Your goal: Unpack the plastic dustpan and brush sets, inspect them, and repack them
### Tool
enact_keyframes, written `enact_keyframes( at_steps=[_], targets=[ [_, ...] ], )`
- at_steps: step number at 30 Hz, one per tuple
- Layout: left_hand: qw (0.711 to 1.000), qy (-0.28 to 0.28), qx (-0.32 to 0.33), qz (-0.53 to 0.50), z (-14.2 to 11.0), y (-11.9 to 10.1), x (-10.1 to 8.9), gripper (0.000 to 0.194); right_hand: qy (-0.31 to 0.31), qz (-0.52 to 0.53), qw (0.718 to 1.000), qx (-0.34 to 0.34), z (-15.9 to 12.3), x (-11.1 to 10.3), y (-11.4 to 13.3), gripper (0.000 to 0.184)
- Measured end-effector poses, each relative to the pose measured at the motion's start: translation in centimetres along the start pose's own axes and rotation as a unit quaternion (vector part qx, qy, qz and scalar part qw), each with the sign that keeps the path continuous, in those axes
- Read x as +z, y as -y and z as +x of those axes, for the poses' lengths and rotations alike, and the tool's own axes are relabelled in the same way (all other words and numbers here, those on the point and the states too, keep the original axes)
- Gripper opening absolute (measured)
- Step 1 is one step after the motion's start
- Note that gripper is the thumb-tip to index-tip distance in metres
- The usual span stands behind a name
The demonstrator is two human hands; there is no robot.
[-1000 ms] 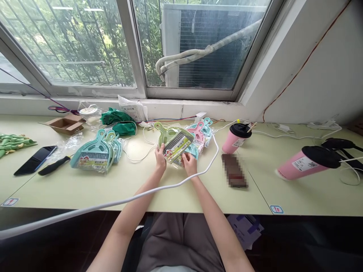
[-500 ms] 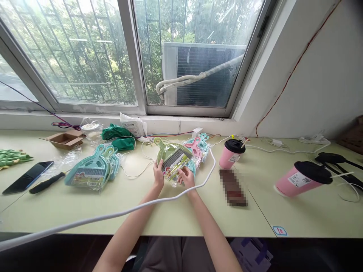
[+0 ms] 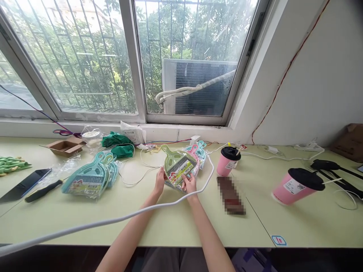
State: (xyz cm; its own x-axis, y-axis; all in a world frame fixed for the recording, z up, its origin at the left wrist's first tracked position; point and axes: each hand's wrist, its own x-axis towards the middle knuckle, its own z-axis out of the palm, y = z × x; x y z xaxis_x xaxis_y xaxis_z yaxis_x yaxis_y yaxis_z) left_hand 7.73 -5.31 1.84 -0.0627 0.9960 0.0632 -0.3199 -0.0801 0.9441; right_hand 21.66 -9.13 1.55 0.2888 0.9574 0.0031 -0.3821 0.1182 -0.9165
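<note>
Between my hands is a green mini dustpan and brush set (image 3: 178, 163) in clear plastic wrap, with a printed label across its lower part. It is tilted, its handle up and to the left. My left hand (image 3: 160, 180) grips its left edge. At the lower right corner, my right hand (image 3: 189, 183) is closed on the wrap, thumb and fingers together. Just behind the green set, partly hidden by it, lie a pink set (image 3: 194, 150) and a light blue set (image 3: 201, 151). A pile of wrapped blue dustpan sets (image 3: 90, 176) lies to the left.
A white cable (image 3: 124, 218) crosses in front of my forearms. Two pink cups (image 3: 225, 166) and a pixelated flat thing (image 3: 231, 196) are to the right. Leftward are a black-handled tool (image 3: 42, 192), a dark phone-like slab (image 3: 25, 184) and a small cardboard box (image 3: 65, 146).
The green dustpan set has turned a little, and its label now faces me more squarely. Both hands keep hold of it. My view has shifted slightly.
</note>
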Motion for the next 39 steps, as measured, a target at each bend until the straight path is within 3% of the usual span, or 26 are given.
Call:
enact_keyframes(
  at_steps=[7,11,18,23,31,36,39],
  targets=[
    [0.999,-0.028,-0.021,-0.007,1.1,-1.5,-1.5,0.058,-0.007,0.014,1.0,0.016,-0.3,-0.1,0.3,0.052],
    [0.996,-0.079,-0.031,-0.032,2.1,-1.9,-3.0,0.045,0.009,-0.006,1.0,0.017,-0.9,0.3,0.4,0.052],
    [0.993,-0.12,0.017,-0.006,3.0,-2.9,-5.9,0.039,0.058,-0.055,0.996,0.034,-1.8,0.9,0.5,0.055],
    [0.987,-0.156,0.03,-0.005,3.3,-3.3,-6.9,0.036,0.076,-0.063,0.994,0.039,-1.6,0.9,-0.1,0.056],
    [1.0,-0.016,0.006,-0.014,3.5,-4.7,-8.7,0.075,0.084,-0.101,0.99,0.042,-0.5,-0.9,-0.8,0.06],
    [0.976,-0.006,0.072,0.206,3.3,-5.3,-9.1,0.063,0.163,-0.149,0.973,0.07,-0.6,-1.0,-1.5,0.051],
    [0.959,0.002,0.124,0.255,3.4,-5.0,-8.6,0.051,0.202,-0.169,0.962,0.073,-0.8,-0.8,-1.8,0.041]
  ],
)
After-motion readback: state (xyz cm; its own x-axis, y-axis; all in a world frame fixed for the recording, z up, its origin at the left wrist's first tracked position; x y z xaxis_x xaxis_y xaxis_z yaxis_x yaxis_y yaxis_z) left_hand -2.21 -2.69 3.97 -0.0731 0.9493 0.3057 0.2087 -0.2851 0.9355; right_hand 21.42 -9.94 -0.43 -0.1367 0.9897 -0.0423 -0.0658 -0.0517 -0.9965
